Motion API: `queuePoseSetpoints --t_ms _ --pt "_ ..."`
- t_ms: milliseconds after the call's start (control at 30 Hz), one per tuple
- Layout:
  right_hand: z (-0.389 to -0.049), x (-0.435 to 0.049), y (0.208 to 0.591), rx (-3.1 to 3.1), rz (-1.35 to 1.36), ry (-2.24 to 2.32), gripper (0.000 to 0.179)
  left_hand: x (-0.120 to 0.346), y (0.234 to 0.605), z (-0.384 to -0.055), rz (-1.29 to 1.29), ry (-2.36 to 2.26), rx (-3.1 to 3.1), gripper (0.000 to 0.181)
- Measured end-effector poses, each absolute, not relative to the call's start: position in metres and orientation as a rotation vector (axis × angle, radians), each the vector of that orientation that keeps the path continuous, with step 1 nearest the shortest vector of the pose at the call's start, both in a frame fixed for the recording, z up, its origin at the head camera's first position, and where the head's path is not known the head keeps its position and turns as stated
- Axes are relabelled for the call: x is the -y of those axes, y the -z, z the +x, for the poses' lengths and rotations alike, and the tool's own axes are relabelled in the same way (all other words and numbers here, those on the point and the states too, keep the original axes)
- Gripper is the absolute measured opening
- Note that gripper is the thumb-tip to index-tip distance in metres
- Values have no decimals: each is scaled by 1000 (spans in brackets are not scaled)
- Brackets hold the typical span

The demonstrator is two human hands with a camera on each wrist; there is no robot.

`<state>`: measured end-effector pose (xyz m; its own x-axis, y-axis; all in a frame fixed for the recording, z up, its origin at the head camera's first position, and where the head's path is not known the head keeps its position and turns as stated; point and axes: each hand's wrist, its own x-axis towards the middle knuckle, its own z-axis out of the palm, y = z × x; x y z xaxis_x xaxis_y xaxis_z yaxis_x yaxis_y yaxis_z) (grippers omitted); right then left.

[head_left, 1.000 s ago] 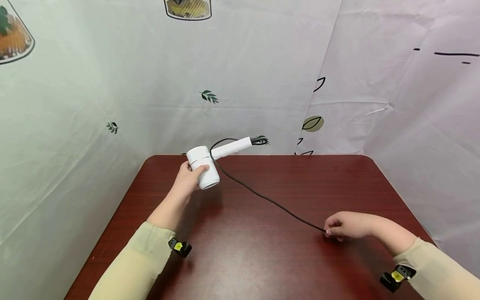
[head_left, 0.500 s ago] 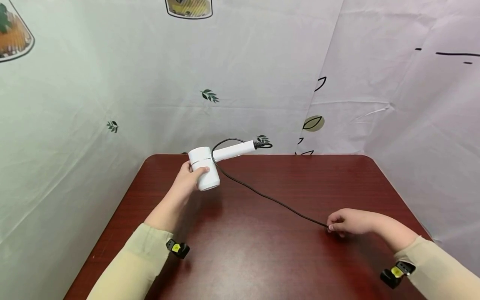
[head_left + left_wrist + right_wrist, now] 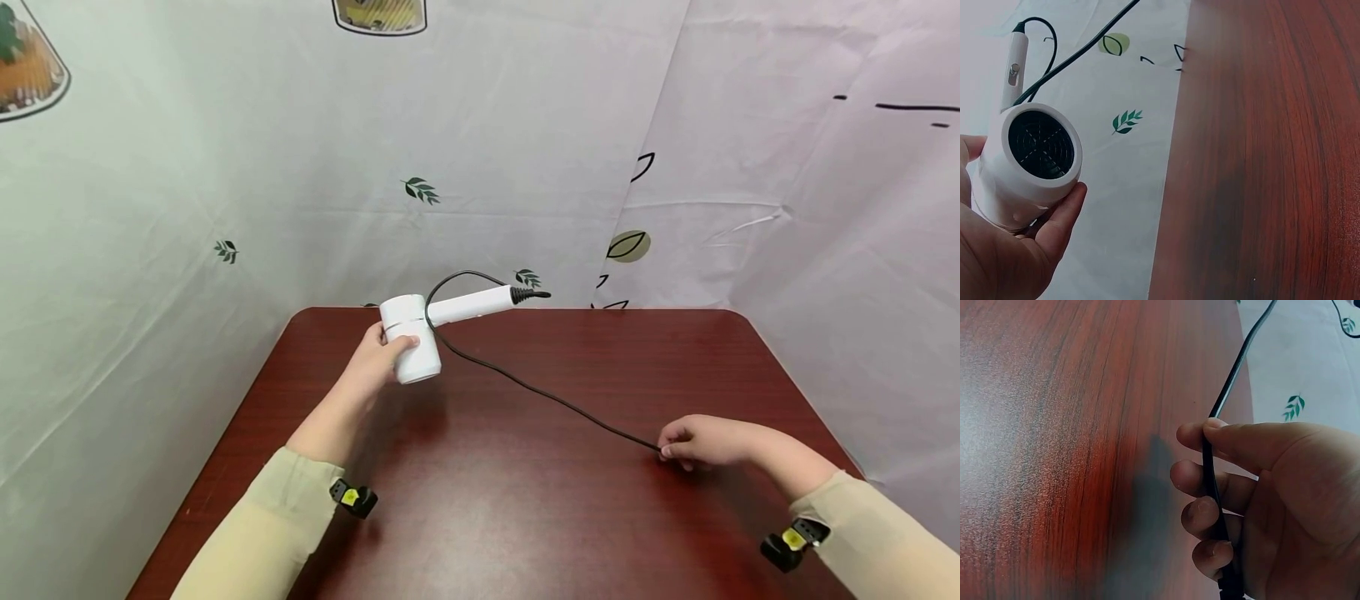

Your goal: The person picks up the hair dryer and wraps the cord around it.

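Note:
My left hand [image 3: 372,358] grips a white hair dryer [image 3: 418,354] round its barrel, holding it above the far left part of the table. The dryer's handle points right and slightly up, and its round dark grille [image 3: 1041,145] faces the left wrist camera. From the handle's end the black cord [image 3: 540,393] loops back over the dryer's neck and runs down to the right. There my right hand [image 3: 708,440] pinches it between thumb and forefinger. In the right wrist view, a thicker black end of the cord [image 3: 1229,584] passes under the other curled fingers; the plug is out of frame.
A dark red wooden table [image 3: 525,517] with rounded far corners lies below both hands. Behind and beside it hangs a pale printed cloth [image 3: 510,150] with leaf patterns. Each wrist wears a small black camera [image 3: 354,498].
My right hand has moved slightly right and away from me, drawing the cord along. The small loop at the handle's end has narrowed. The dryer has shifted a little right.

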<state>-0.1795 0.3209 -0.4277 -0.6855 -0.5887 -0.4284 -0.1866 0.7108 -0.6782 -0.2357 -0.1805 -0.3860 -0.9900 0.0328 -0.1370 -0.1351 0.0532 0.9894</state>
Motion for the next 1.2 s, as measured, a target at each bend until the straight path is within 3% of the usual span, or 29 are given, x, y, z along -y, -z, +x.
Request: queuePoseSetpoints --t_ms 467,967,1200 --pt "-171 -316 430 -2158 -605 802 18 177 389 -237 -261 -2103 -2226 74" --pt "-166 -320 431 -2192 -586 770 18 185 389 -237 -300 -2187 -2176 62" --pt "-171 -328 433 -2237 -554 755 17 189 392 -236 -283 -2135 -2194 66"
